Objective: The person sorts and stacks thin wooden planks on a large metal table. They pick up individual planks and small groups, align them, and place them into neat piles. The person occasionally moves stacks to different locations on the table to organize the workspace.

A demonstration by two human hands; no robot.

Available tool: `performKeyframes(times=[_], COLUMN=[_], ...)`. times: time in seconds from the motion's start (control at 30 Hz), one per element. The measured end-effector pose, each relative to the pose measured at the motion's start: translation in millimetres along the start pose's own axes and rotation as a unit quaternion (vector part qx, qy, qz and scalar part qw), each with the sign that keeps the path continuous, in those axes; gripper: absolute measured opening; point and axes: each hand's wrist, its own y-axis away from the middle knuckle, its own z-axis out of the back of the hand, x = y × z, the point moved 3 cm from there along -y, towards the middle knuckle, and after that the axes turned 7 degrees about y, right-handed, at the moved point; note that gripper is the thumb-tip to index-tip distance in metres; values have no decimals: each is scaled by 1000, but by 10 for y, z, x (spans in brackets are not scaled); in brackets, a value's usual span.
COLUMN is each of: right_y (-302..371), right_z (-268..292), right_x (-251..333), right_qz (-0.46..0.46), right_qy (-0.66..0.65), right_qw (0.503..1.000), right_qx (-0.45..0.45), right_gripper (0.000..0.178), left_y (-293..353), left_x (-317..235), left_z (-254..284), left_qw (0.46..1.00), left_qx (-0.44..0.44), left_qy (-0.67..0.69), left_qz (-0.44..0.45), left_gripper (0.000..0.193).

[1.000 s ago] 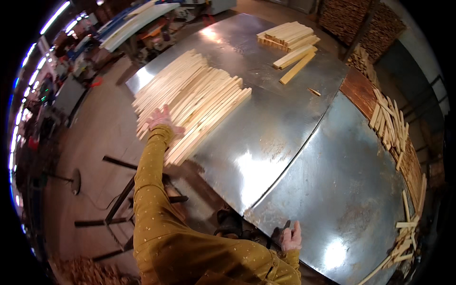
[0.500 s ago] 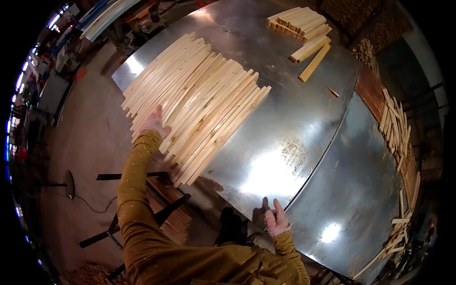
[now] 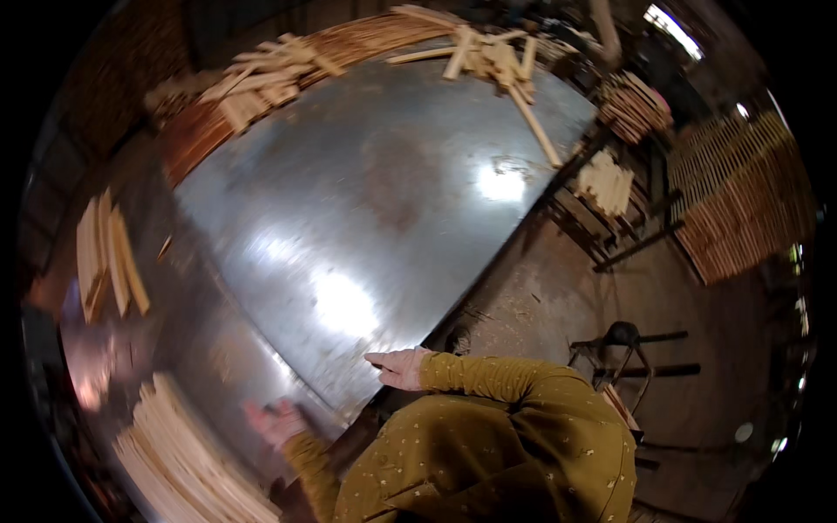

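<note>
My left hand (image 3: 275, 423) is held over the metal table (image 3: 392, 235), its fingers spread and a little blurred, with nothing in it. Beside it, at the lower left, lies a row of pale wooden strips (image 3: 187, 458) set side by side; a gap shows between hand and wood. My right hand (image 3: 399, 367) is over the table's near edge, its fingers stretched out toward the left and nothing visible in them. Whether that hand touches the metal I cannot tell.
Loose wood pieces (image 3: 497, 61) are heaped at the far edge, with more scraps (image 3: 261, 83) at the far left. A small bundle of strips (image 3: 109, 253) lies on the left. At right stand a large slatted stack (image 3: 741, 200) and a black metal stand (image 3: 623, 349).
The view has swung far to the right, bringing the far scraps and right-hand stacks into sight. My left hand has come away from the row of strips. Both hands are now closer together.
</note>
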Motion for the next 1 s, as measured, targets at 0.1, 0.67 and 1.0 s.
performKeyframes(times=[0.1,0.67,1.0], right_y=[312,984,1926], right_z=[120,4190,3810], right_x=[-397,-5270,-5280], right_qz=[-46,-444,-89], right_qy=[-30,114,-461], right_qw=[997,813,878], right_qx=[-46,-360,89], right_gripper=[60,96,74], left_y=[515,1042,1528], left_x=[-1616,-4720,-6457], left_z=[-885,-3524,-5213], left_qw=[915,873,439], left_qx=[395,422,512], left_qy=[-82,-100,511], left_qz=[21,-223,533], left_gripper=[72,64,66])
